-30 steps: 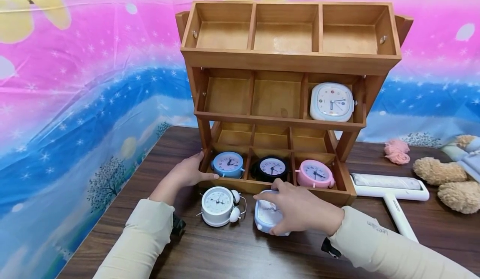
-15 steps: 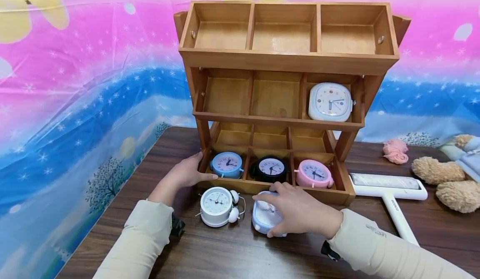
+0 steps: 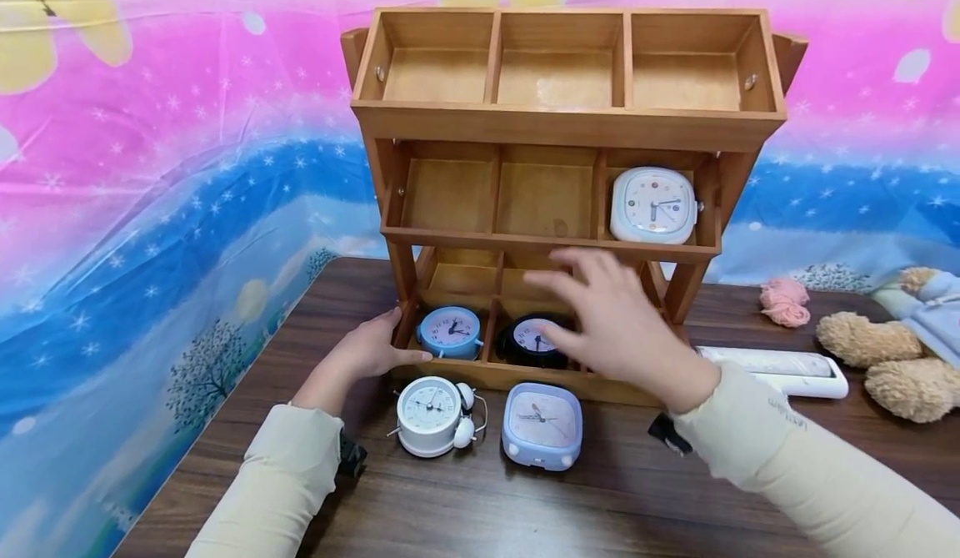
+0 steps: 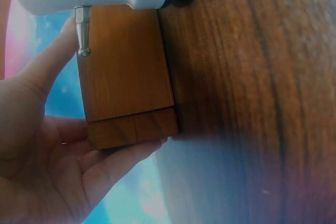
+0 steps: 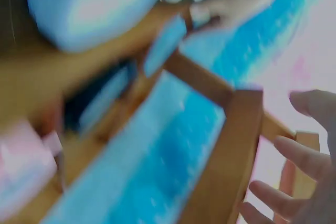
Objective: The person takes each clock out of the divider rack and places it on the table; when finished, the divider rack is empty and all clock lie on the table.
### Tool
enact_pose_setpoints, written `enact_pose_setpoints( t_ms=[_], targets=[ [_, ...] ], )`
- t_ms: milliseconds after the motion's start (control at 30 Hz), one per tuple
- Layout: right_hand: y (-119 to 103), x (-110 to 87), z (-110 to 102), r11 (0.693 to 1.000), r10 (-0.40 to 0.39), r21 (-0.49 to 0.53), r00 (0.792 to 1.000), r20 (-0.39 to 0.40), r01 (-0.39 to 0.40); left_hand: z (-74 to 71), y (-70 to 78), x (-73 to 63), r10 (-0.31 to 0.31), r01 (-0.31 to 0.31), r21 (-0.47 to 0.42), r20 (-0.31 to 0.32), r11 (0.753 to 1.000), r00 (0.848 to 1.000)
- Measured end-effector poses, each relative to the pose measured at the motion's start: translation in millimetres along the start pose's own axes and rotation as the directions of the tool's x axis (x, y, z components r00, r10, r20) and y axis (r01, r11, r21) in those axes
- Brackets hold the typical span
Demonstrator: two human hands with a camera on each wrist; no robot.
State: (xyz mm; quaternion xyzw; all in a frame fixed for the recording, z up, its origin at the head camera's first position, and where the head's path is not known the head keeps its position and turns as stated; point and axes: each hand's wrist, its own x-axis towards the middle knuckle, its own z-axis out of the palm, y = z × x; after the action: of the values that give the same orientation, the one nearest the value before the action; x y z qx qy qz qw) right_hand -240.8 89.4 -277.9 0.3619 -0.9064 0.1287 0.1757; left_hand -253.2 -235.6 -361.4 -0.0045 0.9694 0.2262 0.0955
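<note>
My left hand (image 3: 367,345) grips the left corner of the bottom tray of a wooden three-tier rack (image 3: 562,128), thumb along its front edge. My right hand (image 3: 611,316) is raised before the lower tiers, fingers spread and holding nothing. It hides the pink alarm clock in the head view; a blurred part of the pink clock (image 5: 23,169) shows in the right wrist view. A blue alarm clock (image 3: 450,333) and a black alarm clock (image 3: 527,334) sit in the bottom tray. In front stand a white twin-bell alarm clock (image 3: 429,414) and a periwinkle square alarm clock (image 3: 543,426).
A white rounded-square clock (image 3: 653,205) sits in the middle tier's right compartment. Right of the rack lie a white lint roller (image 3: 810,374), partly behind my right arm, a pink yarn ball (image 3: 784,302) and a plush toy (image 3: 911,391). A printed cloth (image 3: 187,166) hangs behind.
My right hand has let go of the periwinkle square clock and moved up and to the right, over the pink clock. My left hand keeps its grip on the rack.
</note>
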Motion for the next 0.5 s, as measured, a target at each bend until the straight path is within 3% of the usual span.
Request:
enact_pose_setpoints(
  t_ms=[133, 333, 400, 500],
  targets=[
    [20.3, 22.7, -27.2, 0.992, 0.116, -0.033, 0.986, -0.121, -0.121, -0.4, -1.1, 0.3, -0.001, 0.001, -0.001, -0.001, 1.0, 1.0],
    [51.5, 48.4, -52.7, 0.91, 0.408, -0.055, 0.91, -0.073, -0.412, 0.4, -2.4, 0.9, 0.002, -0.002, -0.001, -0.005, 1.0, 1.0],
    [60.3, 52.1, -55.5, 0.884, 0.458, -0.074, 0.886, -0.064, -0.462, 1.0, -2.5, 1.2, 0.004, -0.004, 0.002, -0.006, 1.0, 1.0],
    [70.4, 53.7, -57.1, 0.861, 0.493, -0.108, 0.867, -0.066, -0.498, 0.8, -2.4, 1.9, 0.009, -0.009, 0.004, -0.005, 1.0, 1.0]
  ],
)
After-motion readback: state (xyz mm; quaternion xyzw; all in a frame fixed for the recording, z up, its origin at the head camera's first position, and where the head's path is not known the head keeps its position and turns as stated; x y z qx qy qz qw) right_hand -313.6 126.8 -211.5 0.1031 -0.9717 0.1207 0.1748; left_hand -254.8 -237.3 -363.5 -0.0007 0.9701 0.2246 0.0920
